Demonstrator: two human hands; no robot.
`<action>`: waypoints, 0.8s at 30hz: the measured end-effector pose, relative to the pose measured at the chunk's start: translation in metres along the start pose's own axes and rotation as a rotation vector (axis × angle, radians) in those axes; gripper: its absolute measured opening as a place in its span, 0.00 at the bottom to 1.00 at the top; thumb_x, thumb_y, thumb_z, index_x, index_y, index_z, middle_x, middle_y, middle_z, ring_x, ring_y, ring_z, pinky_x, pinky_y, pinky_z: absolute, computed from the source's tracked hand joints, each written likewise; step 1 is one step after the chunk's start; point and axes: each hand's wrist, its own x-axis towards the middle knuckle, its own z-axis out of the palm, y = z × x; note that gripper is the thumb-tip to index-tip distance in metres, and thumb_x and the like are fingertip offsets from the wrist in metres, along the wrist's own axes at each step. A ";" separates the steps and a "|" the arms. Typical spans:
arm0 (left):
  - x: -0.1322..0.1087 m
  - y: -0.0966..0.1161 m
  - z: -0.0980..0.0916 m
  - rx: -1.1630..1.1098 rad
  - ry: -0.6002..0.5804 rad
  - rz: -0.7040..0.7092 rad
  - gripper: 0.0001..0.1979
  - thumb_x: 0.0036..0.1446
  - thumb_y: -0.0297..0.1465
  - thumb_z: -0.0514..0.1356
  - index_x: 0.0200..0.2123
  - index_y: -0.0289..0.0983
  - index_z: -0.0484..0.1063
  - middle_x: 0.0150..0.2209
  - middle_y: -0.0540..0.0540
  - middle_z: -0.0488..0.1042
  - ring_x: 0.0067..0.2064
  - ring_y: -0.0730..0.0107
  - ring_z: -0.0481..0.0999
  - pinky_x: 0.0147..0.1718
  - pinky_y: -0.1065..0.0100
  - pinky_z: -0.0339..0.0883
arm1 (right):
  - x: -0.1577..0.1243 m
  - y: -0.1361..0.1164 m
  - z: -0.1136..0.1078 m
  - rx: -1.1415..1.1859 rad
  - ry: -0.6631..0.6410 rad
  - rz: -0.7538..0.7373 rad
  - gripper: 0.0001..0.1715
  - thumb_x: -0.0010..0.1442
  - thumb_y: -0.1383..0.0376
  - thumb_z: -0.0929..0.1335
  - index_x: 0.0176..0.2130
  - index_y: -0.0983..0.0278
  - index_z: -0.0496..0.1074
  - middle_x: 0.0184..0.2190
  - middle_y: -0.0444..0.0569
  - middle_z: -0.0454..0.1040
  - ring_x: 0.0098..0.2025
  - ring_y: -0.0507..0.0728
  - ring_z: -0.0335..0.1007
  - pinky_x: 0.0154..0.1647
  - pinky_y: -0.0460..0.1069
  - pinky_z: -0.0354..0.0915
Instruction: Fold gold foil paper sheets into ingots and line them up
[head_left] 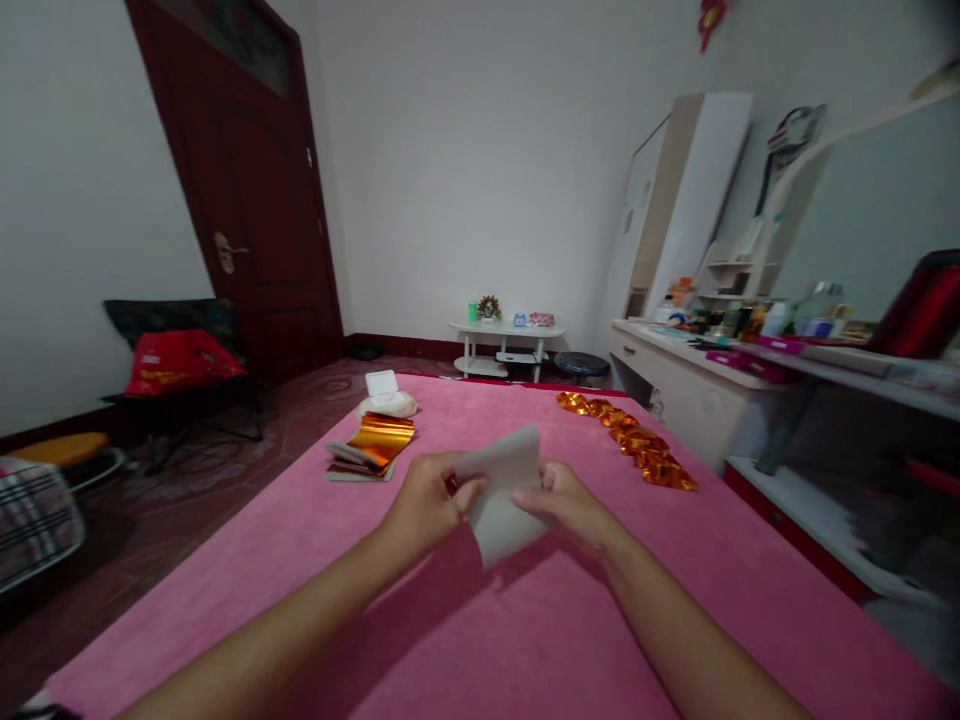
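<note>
Between both hands, above the pink cloth (442, 630), I hold a sheet of paper (504, 505) with its pale grey side facing me. My left hand (435, 490) pinches its left edge, thumb on the near face. On the opposite edge my right hand (562, 500) grips it the same way. To the left lies a stack of orange foil paper (381, 440), its top sheets curled and a grey back showing. Several folded orange foil pieces (634, 440) run in a slanting row at the far right.
Behind the stack sits an open white container (386, 395). Beyond the pink surface stand a small white table (510, 330) and a dark round stool (583, 365). A cluttered dresser (697, 360) is on the right; a chair with a red bag (184, 362) is on the left.
</note>
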 end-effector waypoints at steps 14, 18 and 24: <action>0.003 -0.064 0.020 -0.654 -0.113 -0.689 0.34 0.47 0.26 0.63 0.58 0.33 0.55 0.37 0.42 0.75 0.23 0.77 0.71 0.17 0.78 0.60 | 0.002 -0.004 0.000 -0.364 0.046 -0.101 0.20 0.50 0.65 0.70 0.44 0.63 0.76 0.33 0.49 0.75 0.34 0.55 0.71 0.35 0.49 0.66; 0.004 -0.064 0.028 -0.585 -0.158 -0.569 0.38 0.46 0.25 0.64 0.59 0.34 0.53 0.32 0.48 0.73 0.20 0.79 0.67 0.17 0.77 0.59 | -0.001 -0.013 0.006 -0.869 0.182 -0.313 0.10 0.52 0.65 0.68 0.35 0.58 0.80 0.40 0.52 0.71 0.44 0.60 0.67 0.44 0.54 0.65; -0.006 -0.063 0.044 -0.411 -0.183 -0.356 0.37 0.41 0.22 0.65 0.57 0.34 0.59 0.36 0.45 0.72 0.33 0.68 0.72 0.31 0.69 0.67 | -0.048 -0.018 0.008 -1.248 -0.128 -0.448 0.12 0.58 0.64 0.67 0.38 0.49 0.78 0.55 0.48 0.67 0.57 0.62 0.60 0.55 0.61 0.59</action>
